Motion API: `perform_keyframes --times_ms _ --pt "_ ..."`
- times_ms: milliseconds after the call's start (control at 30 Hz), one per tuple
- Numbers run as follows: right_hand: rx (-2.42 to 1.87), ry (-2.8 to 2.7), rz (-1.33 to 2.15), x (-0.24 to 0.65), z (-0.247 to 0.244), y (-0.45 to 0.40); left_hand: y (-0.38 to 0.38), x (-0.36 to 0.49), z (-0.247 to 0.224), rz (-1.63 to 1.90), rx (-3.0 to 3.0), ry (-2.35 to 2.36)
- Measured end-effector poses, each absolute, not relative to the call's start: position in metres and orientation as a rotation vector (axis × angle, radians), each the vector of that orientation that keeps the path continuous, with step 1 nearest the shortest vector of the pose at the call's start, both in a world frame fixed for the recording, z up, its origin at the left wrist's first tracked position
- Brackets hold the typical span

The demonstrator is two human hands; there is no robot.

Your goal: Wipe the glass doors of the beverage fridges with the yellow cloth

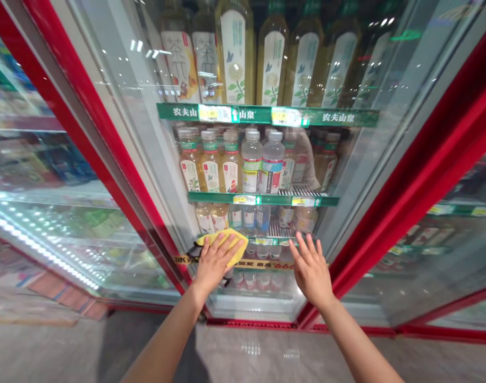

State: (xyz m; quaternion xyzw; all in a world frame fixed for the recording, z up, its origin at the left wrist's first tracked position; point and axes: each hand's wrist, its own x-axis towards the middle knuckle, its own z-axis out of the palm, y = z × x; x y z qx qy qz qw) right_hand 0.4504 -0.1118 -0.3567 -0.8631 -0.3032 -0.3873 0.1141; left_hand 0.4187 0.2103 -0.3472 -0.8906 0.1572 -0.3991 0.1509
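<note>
Pressing yellow cloth [227, 242] w/ left hand [216, 261] on fridge door [155, 159]; bottles [251, 165] inside.

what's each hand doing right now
Left hand: open, flat on the yellow cloth against the glass door.
Right hand: open, fingers spread, holding nothing.

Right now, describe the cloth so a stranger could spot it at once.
Find the red-framed glass fridge door in the middle, stocked with bottles. Low on its glass, the left hand presses flat on a yellow cloth. It is the only yellow thing outside the glass; the right hand beside it is bare.
</note>
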Motion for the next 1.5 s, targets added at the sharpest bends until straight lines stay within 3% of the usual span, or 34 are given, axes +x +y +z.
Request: perform_keyframes --times_ms 133,233,367,467,600,733,933,1167,1367,1500 --pt "-2.511 -0.901 -1.101 0.449 -0.354 -0.107 0.144 0.447 -0.319 -1.339 -2.625 0.263" --pt "-2.520 -0.928 -1.064 0.446 -0.359 -0.105 0.109 0.455 -0.320 -1.342 -2.496 0.497" --pt "-2.546 -0.913 -1.038 0.445 -0.363 -0.122 0.124 0.441 -0.340 -1.218 -2.359 0.729" --pt "-2.577 -0.866 -1.044 0.449 -0.361 -0.139 0.137 0.435 -0.338 -1.314 -2.477 0.555" --pt "-2.590 -0.822 -1.061 0.452 -0.360 -0.148 0.100 0.454 -0.312 -1.473 -2.570 0.332" --pt "-2.596 -0.816 -1.045 0.450 -0.366 -0.147 0.066 0.468 -0.314 -1.461 -2.422 0.523" --pt "-2.594 -0.813 -1.039 0.449 -0.373 -0.167 0.107 0.446 -0.347 -1.270 -2.346 0.751" --pt "-2.525 -0.828 -0.979 0.452 -0.370 -0.174 0.033 0.479 -0.297 -1.464 -2.532 0.492" --pt "-2.471 -0.814 -0.931 0.448 -0.373 -0.187 0.040 0.470 -0.322 -1.290 -2.256 0.917" --pt "-2.442 -0.785 -0.921 0.446 -0.359 -0.200 0.041 0.470 -0.313 -1.328 -2.387 0.783"
